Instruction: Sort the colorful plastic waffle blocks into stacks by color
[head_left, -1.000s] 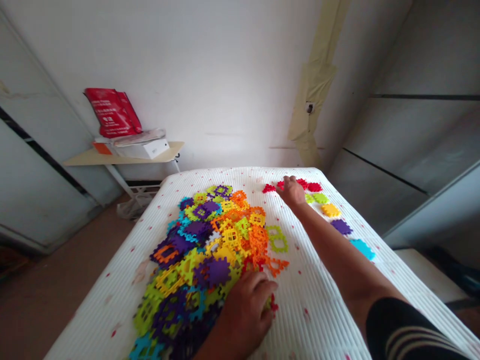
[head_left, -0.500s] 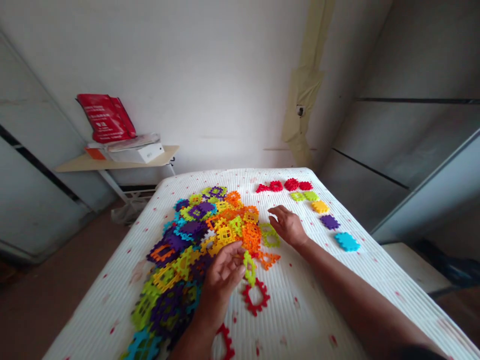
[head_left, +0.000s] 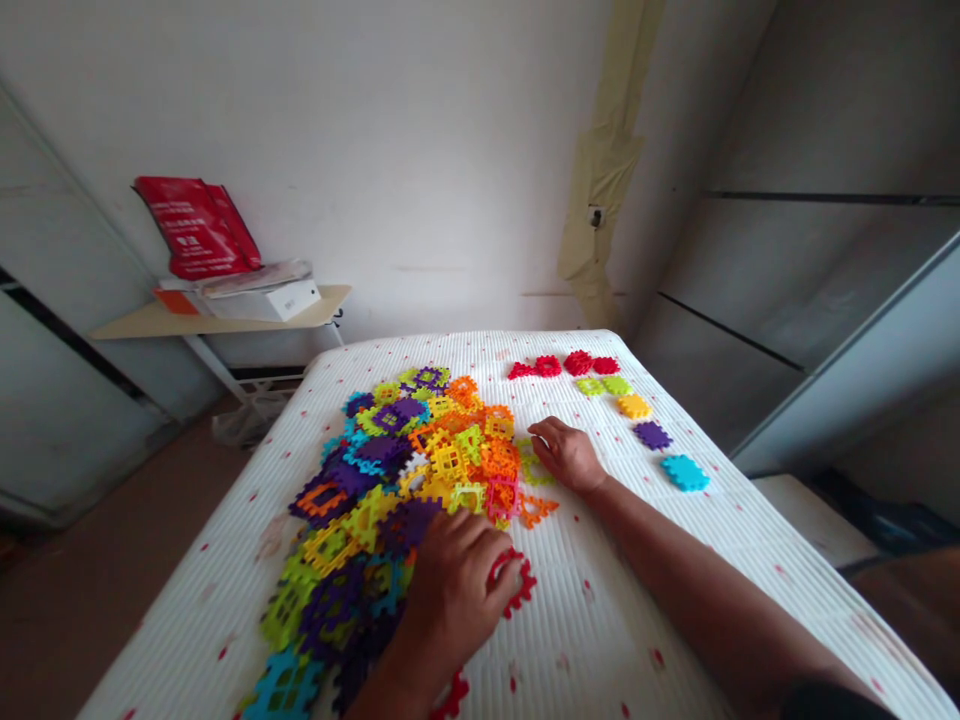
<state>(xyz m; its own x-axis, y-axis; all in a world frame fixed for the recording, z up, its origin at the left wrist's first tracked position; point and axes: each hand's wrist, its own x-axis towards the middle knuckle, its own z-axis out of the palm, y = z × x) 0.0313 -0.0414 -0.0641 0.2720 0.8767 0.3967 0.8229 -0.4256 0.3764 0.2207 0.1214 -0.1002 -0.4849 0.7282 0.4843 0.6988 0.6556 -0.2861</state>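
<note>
My left hand is low over a red ring-shaped building piece with toothed edges. Its fingers curl down over the ring and the thumb crosses it; the fingertips are hidden. My right hand hovers, fingers loosely stretched, beside a green square frame piece, which it partly covers. Left of both hands spreads a heap of interlocking plastic pieces in purple, yellow, orange, green and blue. At its edge are a pink frame, a green frame and an orange triangle.
Along the far right lie red pieces, green pieces, a yellow piece, a purple piece and a blue piece. White ribbed cloth covers the table. A side table bears a red bag.
My left hand has let go of the small green piece, which now lies at the heap, and has turned palm down over the red ring. The right hand has shifted slightly.
</note>
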